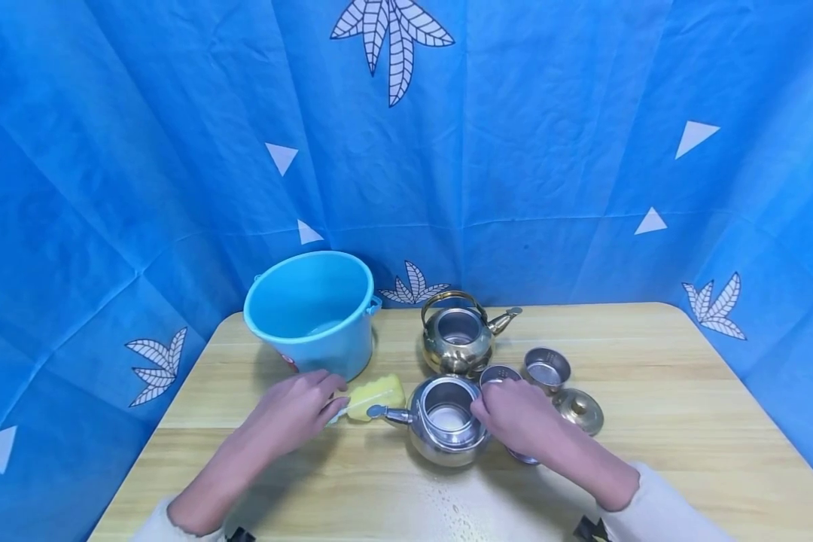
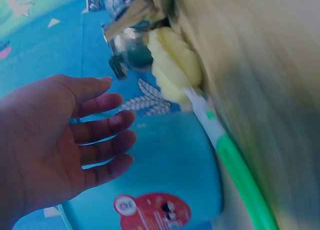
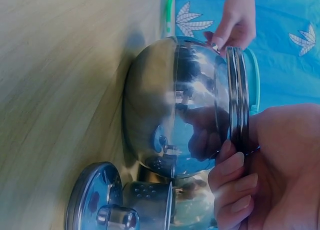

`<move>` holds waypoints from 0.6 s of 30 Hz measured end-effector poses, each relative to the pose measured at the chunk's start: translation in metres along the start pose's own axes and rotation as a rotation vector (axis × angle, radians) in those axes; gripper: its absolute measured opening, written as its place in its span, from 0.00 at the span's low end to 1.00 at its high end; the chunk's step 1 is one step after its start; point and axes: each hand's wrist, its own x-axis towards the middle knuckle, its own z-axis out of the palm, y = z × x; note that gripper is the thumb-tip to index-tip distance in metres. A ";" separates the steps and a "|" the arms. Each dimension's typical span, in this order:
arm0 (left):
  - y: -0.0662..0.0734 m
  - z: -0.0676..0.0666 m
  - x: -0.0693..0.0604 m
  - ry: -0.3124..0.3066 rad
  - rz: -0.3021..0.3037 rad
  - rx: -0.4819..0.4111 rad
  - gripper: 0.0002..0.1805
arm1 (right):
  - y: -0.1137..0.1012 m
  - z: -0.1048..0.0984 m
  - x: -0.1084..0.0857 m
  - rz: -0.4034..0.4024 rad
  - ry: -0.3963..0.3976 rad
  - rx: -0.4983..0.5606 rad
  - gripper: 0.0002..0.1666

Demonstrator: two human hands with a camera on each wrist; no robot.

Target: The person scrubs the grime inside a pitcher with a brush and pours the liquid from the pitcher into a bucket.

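A silver teapot [image 1: 440, 449] stands lidless on the table, its spout toward the left. My right hand [image 1: 525, 421] grips it at the rim on its right side, with curled fingers [image 3: 232, 187] against the rim in the right wrist view. Left of the spout lies a sponge brush [image 1: 377, 397] with a yellow head and, in the left wrist view, a green and white handle [image 2: 237, 165]. Above the brush handle hovers my left hand [image 1: 305, 406], its fingers loosely extended and holding nothing. Behind the silver teapot is a gold teapot [image 1: 447, 351], also lidless, its handle raised.
A blue bucket [image 1: 312, 336] stands at the back left. Right of the teapots are two strainer cups, one farther right [image 1: 546, 370], and a gold lid [image 1: 580, 412]. A silver lid [image 3: 95, 200] is partly hidden beneath my right hand in the head view. Water drops spot the front table.
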 end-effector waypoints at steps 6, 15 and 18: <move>0.019 -0.004 0.011 0.035 0.012 -0.017 0.10 | -0.001 0.000 -0.001 -0.020 0.009 -0.009 0.27; 0.046 -0.004 0.034 -0.033 -0.005 -0.191 0.15 | 0.000 0.002 -0.003 -0.051 0.047 -0.042 0.28; 0.055 -0.004 0.039 -0.049 0.017 -0.231 0.21 | -0.001 0.002 -0.003 -0.051 0.048 -0.046 0.28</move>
